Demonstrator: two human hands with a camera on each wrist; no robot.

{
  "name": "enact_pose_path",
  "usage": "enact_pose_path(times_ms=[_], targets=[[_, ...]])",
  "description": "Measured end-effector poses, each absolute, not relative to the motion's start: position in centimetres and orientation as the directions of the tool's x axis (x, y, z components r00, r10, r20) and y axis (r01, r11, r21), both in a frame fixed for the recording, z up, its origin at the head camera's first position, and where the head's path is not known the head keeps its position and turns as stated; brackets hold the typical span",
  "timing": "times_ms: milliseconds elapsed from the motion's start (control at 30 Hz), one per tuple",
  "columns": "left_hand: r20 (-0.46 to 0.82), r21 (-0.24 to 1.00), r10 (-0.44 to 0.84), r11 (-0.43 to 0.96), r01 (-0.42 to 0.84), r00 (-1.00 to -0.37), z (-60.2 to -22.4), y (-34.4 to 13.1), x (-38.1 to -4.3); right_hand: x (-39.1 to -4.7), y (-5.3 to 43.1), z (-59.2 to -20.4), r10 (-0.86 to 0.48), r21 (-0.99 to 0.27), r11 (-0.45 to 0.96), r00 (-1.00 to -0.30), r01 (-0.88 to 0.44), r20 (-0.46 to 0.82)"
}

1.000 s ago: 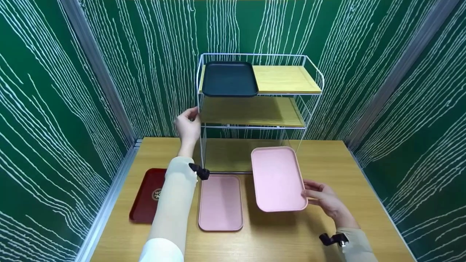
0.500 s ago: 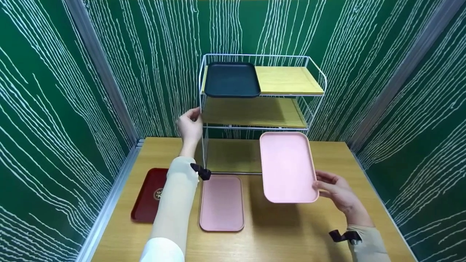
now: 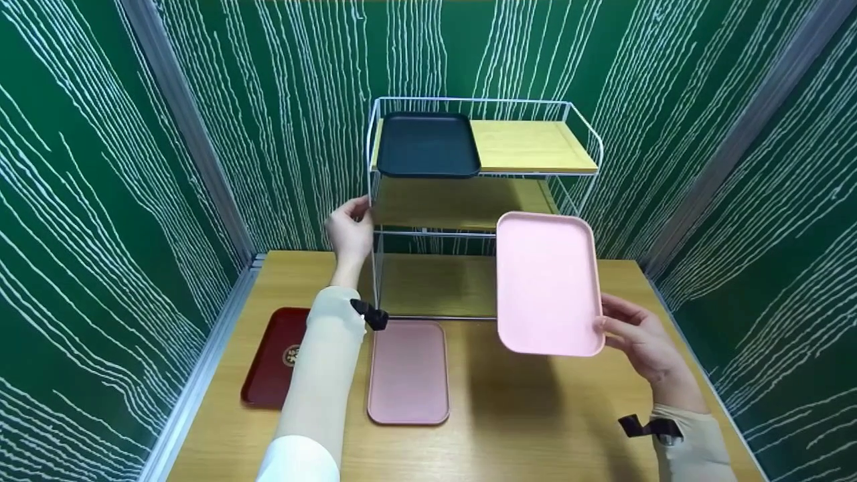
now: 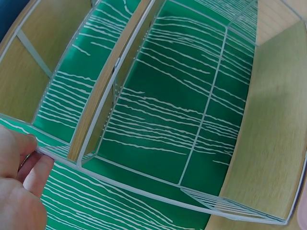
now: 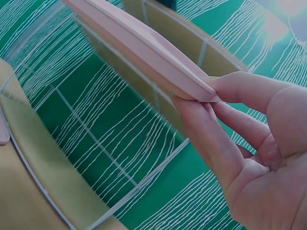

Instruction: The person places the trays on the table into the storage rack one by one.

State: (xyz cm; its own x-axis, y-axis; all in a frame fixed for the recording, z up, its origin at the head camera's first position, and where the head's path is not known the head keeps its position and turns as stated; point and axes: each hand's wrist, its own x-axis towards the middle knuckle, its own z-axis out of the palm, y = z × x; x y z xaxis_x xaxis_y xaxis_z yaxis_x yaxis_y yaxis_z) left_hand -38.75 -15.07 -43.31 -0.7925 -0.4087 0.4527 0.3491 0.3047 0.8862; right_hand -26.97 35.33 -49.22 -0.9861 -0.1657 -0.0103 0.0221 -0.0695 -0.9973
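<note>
My right hand pinches a pink rectangular tray by its near right corner, thumb on top and fingers beneath. The tray is in the air in front of the rack's right side, tilted, and it covers part of the middle and bottom shelves. In the right wrist view the same pink tray shows edge-on between thumb and fingers. My left hand pinches the left upright of a white wire rack at middle-shelf height. Close up in the left wrist view, its fingertips grip the thin white frame.
A dark tray lies on the left of the rack's wooden top shelf. On the table, a second pink tray lies before the rack, and a dark red tray is partly behind the left forearm.
My right hand has lifted the pink tray up and to the right, from low before the bottom shelf to about middle-shelf height. The left hand keeps its grip on the rack.
</note>
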Motion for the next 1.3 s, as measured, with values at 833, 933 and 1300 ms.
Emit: enact_pose_path(times_ms=[833,933,1300], targets=[[0.439,0.895,-0.403,0.274,0.352,-0.803,-43.2,-15.1,-38.6,-28.3,33.5,-40.3,-0.179,-0.966,-0.256,-0.98,-0.035,0.083],[0.45,0.889,-0.4,0.282,0.36,-0.799,-43.2,-15.1,-38.7,-29.3,32.9,-39.4,-0.162,-0.955,-0.295,-0.984,-0.022,0.072],[0.451,0.888,-0.4,0.29,0.357,-0.798,-43.3,-15.2,-38.6,-32.7,31.9,-37.6,-0.137,-0.961,-0.277,-0.99,0.007,0.032]])
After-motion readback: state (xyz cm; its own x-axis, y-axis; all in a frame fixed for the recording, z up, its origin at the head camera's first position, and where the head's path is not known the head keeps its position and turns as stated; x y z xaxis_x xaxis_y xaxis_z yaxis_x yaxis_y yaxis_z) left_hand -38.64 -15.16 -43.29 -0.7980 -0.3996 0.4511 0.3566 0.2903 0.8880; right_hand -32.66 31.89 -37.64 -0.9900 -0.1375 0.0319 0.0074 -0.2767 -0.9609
